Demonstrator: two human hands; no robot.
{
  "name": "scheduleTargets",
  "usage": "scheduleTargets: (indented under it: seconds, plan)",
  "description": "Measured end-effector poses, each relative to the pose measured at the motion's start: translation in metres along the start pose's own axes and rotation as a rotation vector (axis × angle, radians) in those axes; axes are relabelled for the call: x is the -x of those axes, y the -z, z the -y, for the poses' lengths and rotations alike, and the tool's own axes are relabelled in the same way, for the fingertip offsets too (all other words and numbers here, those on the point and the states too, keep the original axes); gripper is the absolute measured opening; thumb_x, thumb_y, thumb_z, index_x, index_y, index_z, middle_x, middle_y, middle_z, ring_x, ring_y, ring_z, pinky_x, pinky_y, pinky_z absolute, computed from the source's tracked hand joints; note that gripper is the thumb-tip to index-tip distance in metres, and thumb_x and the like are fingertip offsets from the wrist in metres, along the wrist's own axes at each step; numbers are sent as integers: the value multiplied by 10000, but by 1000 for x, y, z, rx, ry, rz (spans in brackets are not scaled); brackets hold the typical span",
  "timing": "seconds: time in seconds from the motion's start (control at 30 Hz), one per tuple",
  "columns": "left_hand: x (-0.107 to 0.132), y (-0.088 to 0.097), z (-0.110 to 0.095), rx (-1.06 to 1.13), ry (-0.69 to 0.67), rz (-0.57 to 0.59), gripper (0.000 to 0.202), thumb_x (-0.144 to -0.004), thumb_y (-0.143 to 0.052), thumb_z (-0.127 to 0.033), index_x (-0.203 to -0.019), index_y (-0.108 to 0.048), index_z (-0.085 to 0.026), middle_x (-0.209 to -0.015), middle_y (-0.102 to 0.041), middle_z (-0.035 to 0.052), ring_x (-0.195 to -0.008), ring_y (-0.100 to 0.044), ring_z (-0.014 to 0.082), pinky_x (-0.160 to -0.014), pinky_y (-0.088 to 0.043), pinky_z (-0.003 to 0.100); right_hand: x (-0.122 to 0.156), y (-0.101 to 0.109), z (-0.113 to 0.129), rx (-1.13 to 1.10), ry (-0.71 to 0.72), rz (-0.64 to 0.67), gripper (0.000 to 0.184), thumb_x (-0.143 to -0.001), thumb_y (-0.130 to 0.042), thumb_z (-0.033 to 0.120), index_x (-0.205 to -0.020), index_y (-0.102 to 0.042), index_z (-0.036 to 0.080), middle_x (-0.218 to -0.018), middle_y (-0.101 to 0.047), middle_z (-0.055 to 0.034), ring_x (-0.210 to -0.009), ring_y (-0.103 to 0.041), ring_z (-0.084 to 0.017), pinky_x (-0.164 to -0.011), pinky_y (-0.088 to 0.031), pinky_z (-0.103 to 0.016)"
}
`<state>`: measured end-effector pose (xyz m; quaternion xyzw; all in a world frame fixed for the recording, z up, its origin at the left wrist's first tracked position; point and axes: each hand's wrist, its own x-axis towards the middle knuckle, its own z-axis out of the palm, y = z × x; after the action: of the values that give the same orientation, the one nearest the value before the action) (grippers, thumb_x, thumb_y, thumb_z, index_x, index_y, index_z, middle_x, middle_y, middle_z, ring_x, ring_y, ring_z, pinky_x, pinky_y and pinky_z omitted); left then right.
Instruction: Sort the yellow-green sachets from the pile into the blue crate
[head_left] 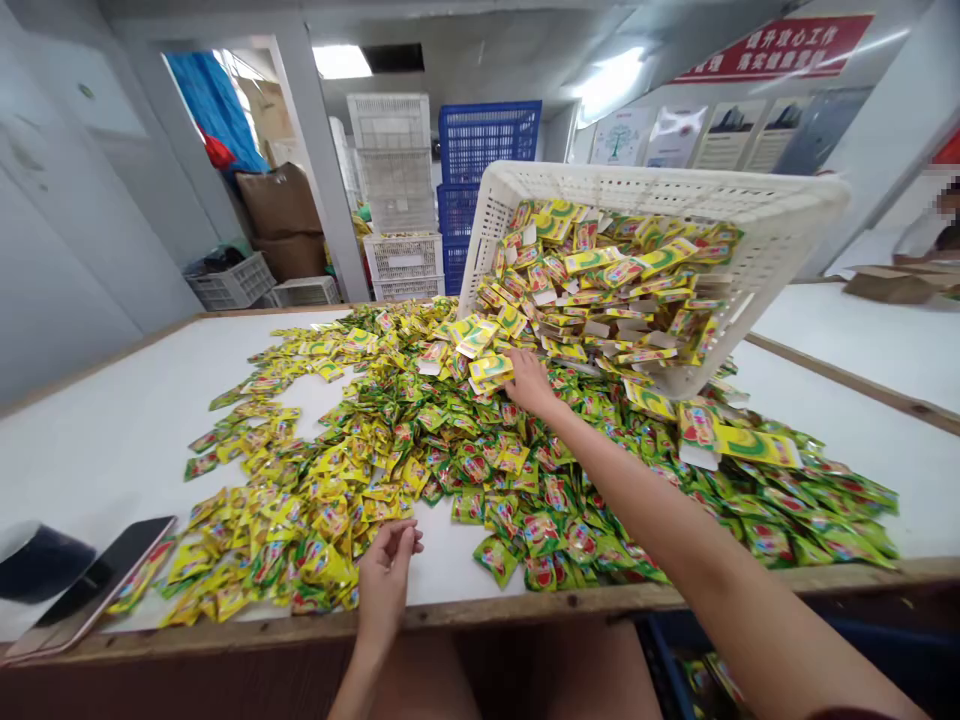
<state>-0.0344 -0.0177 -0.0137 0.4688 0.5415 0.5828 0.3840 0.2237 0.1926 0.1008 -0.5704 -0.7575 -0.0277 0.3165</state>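
Observation:
My right hand (529,382) reaches to the mouth of a white plastic basket (784,215), its fingers closed on a small yellow cardboard box (491,370). The basket is tipped towards me, with many flat yellow boxes (592,260) inside. Below it spreads a heap of small candy-like packets, green ones (555,490) on the right and yellow ones (322,500) on the left. My left hand (385,575) is near the table's front edge, beside the yellow packets. Its fingers are loosely curled and slightly apart, with nothing visible in them.
A phone (105,580) and a dark cup (41,562) are at the left front of the white table (97,440). Loose boxes (757,445) lie on the green packets. White crates (405,260) and blue crates (487,135) stand stacked behind. Part of a person shows at far right.

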Motion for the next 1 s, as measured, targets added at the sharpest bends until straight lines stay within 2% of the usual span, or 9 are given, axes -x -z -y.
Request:
scheduleTargets:
  seconds: [0.13,0.3,0.47,0.57,0.63,0.7,0.83,0.9,1.0]
  plan:
    - [-1,-2,-1,18,-10,-41,251,-755,-583,-371,-862,-616,-146,-724,-634,37,-645,-599,153,-655,-490,285,-34,-16,-9,67,-22,85,412,-779,-536,251,-1141,-485,61,-1147,-501,-185,-1107,-415,-250,-898,-249,-425]
    - [-1,-4,1,-10,-20,-16,244,-768,-569,-363,-878,-604,-149,-735,-630,42,-663,-600,160,-677,-493,298,-23,-7,-15,106,8,49,387,-727,-643,259,-1077,-557,116,-1062,-550,-178,-1028,-450,-280,-887,-226,-424]
    - [7,-10,-7,-141,-137,-110,353,-777,-562,-330,-1095,-512,-186,-1063,-595,100,-969,-570,221,-864,-438,367,35,16,23,125,152,8,234,-844,-489,344,-954,-613,180,-933,-589,-121,-911,-491,-251,-868,-215,-413]
    - [11,-15,-13,-304,-284,-142,578,-724,-634,-294,-1250,-405,-225,-1295,-451,105,-1211,-392,251,-1022,-276,416,93,13,71,14,426,273,140,-816,-542,279,-745,-630,195,-711,-593,-50,-752,-517,-186,-827,-241,-361]
    - [12,-16,-13,-385,-347,-27,520,-687,-673,-294,-1175,-504,-232,-1239,-516,88,-1189,-415,261,-1038,-239,426,125,5,99,-63,604,434,83,-780,-583,224,-711,-622,196,-668,-584,-24,-702,-516,-160,-796,-262,-330]
    - [12,-16,-10,-389,-321,139,317,-712,-646,-314,-1013,-617,-219,-1041,-636,65,-1031,-539,245,-967,-342,397,138,-2,114,-142,682,525,58,-779,-592,254,-767,-618,203,-724,-598,-16,-731,-526,-154,-779,-283,-306]
    - [13,-14,-7,-288,-150,212,262,-779,-560,-342,-948,-648,-162,-857,-683,41,-791,-611,192,-718,-472,279,118,-15,101,-122,396,403,258,-796,-566,394,-964,-581,199,-947,-600,-63,-908,-513,-200,-804,-303,-318]
    - [14,-14,-7,-290,-146,192,274,-758,-585,-343,-936,-658,-147,-846,-689,41,-768,-613,184,-693,-470,258,107,-24,86,5,226,335,363,-747,-633,355,-1046,-549,165,-1023,-578,-113,-978,-481,-245,-829,-296,-347]
    - [16,-15,-9,-325,-174,222,270,-745,-599,-336,-927,-666,-148,-824,-691,41,-752,-614,179,-699,-469,254,106,-37,72,84,177,379,274,-683,-691,226,-928,-591,156,-950,-603,-109,-959,-490,-255,-851,-278,-354]
